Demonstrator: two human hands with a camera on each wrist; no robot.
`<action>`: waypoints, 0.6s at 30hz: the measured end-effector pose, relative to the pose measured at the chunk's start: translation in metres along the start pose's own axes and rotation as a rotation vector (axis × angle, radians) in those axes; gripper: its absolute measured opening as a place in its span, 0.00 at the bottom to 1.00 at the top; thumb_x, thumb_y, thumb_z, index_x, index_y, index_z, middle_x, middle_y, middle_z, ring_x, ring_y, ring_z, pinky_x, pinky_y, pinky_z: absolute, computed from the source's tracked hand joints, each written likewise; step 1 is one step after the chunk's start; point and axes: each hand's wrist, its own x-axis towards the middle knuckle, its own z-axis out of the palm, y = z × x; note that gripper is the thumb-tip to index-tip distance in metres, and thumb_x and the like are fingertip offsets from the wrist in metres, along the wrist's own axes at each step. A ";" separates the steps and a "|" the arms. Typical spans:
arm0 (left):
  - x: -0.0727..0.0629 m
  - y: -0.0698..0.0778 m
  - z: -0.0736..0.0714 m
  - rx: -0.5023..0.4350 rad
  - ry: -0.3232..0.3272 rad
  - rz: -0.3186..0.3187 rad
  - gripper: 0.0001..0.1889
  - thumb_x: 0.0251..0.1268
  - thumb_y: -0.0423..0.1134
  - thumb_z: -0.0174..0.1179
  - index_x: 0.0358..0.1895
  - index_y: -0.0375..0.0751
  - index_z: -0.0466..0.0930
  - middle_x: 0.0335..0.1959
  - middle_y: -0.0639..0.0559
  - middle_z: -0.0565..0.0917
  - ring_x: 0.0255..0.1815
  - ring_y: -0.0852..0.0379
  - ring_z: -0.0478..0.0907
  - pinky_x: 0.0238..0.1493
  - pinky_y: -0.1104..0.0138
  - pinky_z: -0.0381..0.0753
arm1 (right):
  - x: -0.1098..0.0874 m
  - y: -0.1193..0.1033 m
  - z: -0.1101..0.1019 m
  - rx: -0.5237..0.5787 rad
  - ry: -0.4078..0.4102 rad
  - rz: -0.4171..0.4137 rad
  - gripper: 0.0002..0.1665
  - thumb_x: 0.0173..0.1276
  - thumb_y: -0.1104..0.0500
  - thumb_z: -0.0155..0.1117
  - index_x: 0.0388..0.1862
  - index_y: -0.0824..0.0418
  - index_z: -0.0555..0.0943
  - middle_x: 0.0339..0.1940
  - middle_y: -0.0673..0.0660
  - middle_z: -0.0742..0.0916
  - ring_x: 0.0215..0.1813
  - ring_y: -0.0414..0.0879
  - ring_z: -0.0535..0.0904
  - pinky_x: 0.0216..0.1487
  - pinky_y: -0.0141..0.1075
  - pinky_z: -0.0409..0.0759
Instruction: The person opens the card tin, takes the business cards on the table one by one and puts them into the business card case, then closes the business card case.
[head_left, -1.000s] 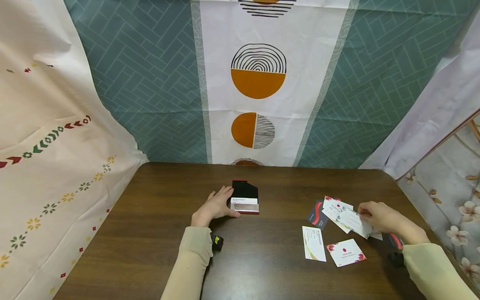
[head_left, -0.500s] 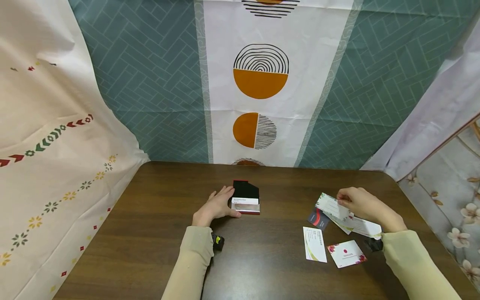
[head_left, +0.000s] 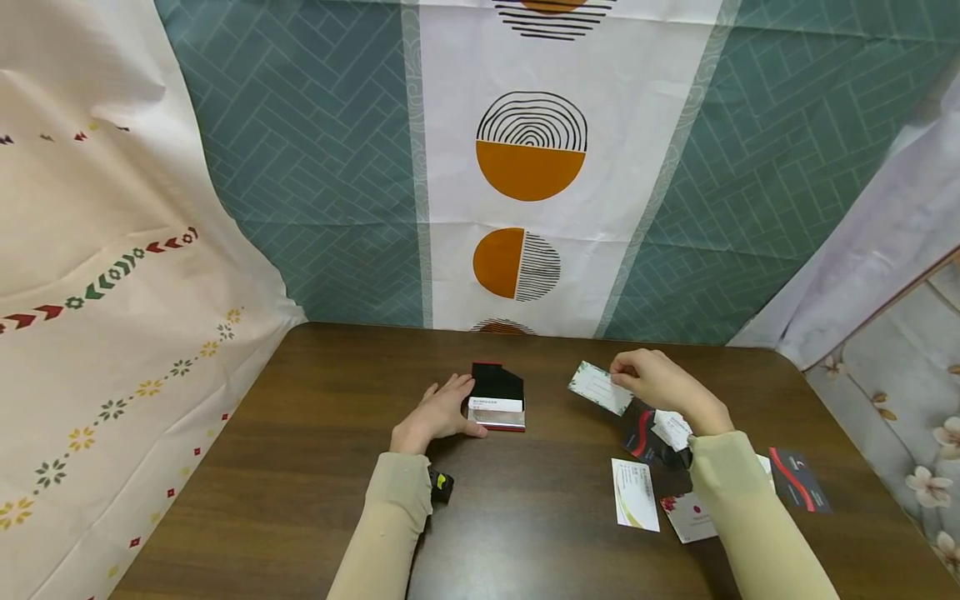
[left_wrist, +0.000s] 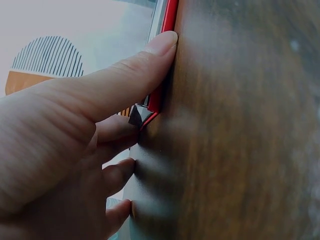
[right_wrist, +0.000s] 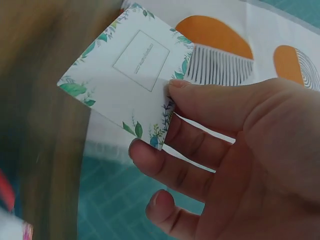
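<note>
Two hands over a brown table.

Head view: the right hand has just brought the leafy card leftward, into the space between the loose cards and the card case. Judgement: this card is now singled out for handling. Versus half a second ago: the right sleeve now covers part of the red-flowered card; the far-right dark card shows again. The yellow-edged card lies as before. The left hand stays at the case's left side; a white card shows in the case.

Left wrist view: thumb along the red edge, index finger at the corner, gripping the case; other fingers spread. Table contact of those fingertips: cannot tell.

Right wrist view: thumb on the leafy card's printed face, fingers behind, a narrow pinch at one end; lowest finger loosely curled, apart from it.
</note>
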 end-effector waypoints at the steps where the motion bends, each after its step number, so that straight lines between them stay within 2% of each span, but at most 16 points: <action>1: 0.000 0.000 0.000 -0.001 0.000 0.000 0.52 0.49 0.55 0.74 0.75 0.35 0.58 0.76 0.44 0.58 0.78 0.46 0.46 0.74 0.47 0.42 | 0.004 -0.004 0.001 0.004 0.005 -0.004 0.05 0.71 0.64 0.60 0.35 0.60 0.83 0.26 0.49 0.79 0.27 0.42 0.70 0.30 0.36 0.71; 10: 0.000 0.001 -0.002 -0.003 0.002 -0.002 0.52 0.49 0.55 0.75 0.75 0.35 0.59 0.76 0.44 0.58 0.78 0.46 0.46 0.74 0.47 0.42 | 0.040 -0.037 0.015 0.052 0.030 -0.033 0.05 0.70 0.63 0.62 0.34 0.58 0.84 0.27 0.48 0.81 0.30 0.44 0.72 0.34 0.38 0.72; 18: -0.001 0.002 -0.002 0.010 -0.007 0.010 0.51 0.51 0.55 0.74 0.74 0.34 0.59 0.76 0.43 0.58 0.78 0.45 0.46 0.73 0.46 0.43 | 0.063 -0.054 0.037 0.070 0.033 -0.063 0.04 0.69 0.64 0.62 0.35 0.60 0.84 0.28 0.49 0.82 0.31 0.45 0.73 0.34 0.37 0.73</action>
